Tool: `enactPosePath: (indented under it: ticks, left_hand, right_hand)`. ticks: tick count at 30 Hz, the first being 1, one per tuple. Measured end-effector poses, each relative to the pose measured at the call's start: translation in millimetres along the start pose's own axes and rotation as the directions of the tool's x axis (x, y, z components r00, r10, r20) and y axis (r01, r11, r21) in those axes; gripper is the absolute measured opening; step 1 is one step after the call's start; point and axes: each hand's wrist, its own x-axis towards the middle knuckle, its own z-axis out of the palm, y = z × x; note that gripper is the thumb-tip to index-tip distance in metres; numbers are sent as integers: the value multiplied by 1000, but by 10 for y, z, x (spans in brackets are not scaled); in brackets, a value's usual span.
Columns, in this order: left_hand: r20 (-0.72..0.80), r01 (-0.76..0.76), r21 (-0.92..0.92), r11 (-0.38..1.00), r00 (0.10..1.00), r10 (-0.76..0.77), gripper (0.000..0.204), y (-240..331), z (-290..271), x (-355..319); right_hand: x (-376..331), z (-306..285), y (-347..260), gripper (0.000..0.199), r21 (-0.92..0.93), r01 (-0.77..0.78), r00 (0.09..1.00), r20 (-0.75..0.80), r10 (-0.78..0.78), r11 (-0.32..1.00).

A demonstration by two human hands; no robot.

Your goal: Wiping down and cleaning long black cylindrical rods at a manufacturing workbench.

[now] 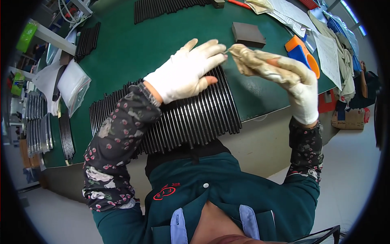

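Observation:
A row of thin black rods (195,118) lies side by side along the table's near edge, their ends overhanging it. Over the upper part of the row, my left hand (183,73) is spread flat in a white glove, its bare thumb tip showing. My right hand (296,77), in a stained white glove, is raised over the table to the right of the rods. Its fingers are closed on a crumpled tan cloth (243,61), whose tip comes close to my left fingertips. Whether anything else is inside that cloth is hidden.
On the green table (118,49) sit a grey-brown block (248,34) and an orange and blue tape dispenser (302,55). More black rods (162,8) lie at the far side. Plastic bags (73,83) are at left, papers (290,16) at far right.

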Motion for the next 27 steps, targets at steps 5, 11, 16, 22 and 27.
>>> enactPosePath:
  ticks: [5, 11, 16, 22, 27]
  left_hand:
    - [234, 61, 179, 982, 967, -103, 55, -24, 271, 127]
    - [179, 74, 119, 990, 979, -94, 52, -24, 247, 114]
    - [226, 41, 204, 978, 970, -88, 52, -50, 260, 109]
    - [149, 62, 137, 989, 986, -82, 50, 15, 266, 110]
    - [134, 9, 240, 971, 990, -43, 53, -101, 345, 72]
  right_hand:
    - [85, 505, 489, 25, -189, 464, 826, 446, -345, 865]
    - [-247, 398, 273, 33, 379, 0, 503, 800, -328, 925]
    - [201, 373, 355, 28, -154, 280, 832, 532, -160, 948]
    - [-269, 518, 24, 29, 71, 162, 487, 862, -142, 984]
    - [192, 634, 163, 34, -106, 448, 834, 408, -372, 888]
